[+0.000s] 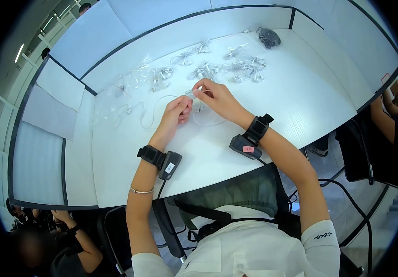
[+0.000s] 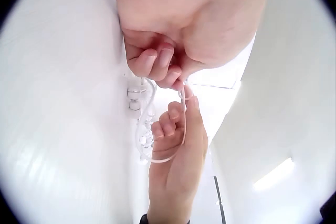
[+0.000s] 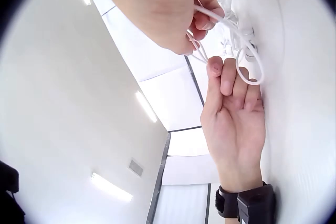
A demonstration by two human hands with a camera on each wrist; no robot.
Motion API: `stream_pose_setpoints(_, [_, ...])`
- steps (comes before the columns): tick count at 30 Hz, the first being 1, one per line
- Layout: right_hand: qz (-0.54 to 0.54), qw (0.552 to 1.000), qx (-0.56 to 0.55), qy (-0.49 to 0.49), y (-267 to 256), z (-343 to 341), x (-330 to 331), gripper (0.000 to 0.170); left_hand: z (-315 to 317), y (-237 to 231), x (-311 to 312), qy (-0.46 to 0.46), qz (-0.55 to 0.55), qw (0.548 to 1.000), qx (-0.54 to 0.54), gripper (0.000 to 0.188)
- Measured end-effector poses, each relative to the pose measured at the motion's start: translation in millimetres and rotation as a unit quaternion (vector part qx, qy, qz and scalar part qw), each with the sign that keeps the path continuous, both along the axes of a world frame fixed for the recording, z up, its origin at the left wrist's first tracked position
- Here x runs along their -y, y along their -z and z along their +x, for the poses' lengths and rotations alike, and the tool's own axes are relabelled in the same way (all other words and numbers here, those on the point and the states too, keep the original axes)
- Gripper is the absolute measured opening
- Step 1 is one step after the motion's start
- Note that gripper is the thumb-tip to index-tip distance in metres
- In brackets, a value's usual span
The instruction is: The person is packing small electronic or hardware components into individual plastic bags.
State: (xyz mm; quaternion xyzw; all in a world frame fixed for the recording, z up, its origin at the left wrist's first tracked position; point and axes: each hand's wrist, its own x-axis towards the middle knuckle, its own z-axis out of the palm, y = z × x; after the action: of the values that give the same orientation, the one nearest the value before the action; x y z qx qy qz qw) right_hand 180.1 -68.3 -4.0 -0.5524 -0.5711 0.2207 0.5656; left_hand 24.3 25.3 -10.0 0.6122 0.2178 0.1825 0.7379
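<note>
A thin white cable runs between my two hands over the middle of the table and hangs in a loop. My left hand pinches it between thumb and forefinger, other fingers curled in. Close to its right, my right hand pinches the cable too; its end of the loop passes by the fingers in the left wrist view. White and metallic connector pieces show beside the loop, near the tabletop. More of the cable trails left across the table.
Several coiled white cables lie beyond my hands. Clear plastic bags are at the left, and a dark mesh bundle sits at the back right. Low partitions enclose the white table. Another person sits at lower left.
</note>
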Motion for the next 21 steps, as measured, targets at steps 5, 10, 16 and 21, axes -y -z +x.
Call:
stream_pose_setpoints(5, [0.008,0.995,0.073,0.061,1,4,0,0.019,-2,2,-6,-0.063,-0.006,0.998,0.030,0.022])
stream_pose_setpoints(10, [-0.007,0.993,0.094,0.078,-5,5,2,0.022,-2,4,-7,-0.096,0.010,0.994,0.049,0.022])
stream_pose_setpoints(16, [0.138,0.978,0.020,0.153,-17,-4,4,0.017,-1,8,-11,-0.122,0.015,0.990,0.066,0.023])
stream_pose_setpoints(21, [0.322,0.937,0.080,0.106,-70,-17,46,0.008,-1,10,-13,-0.129,-0.029,0.989,0.065,0.024])
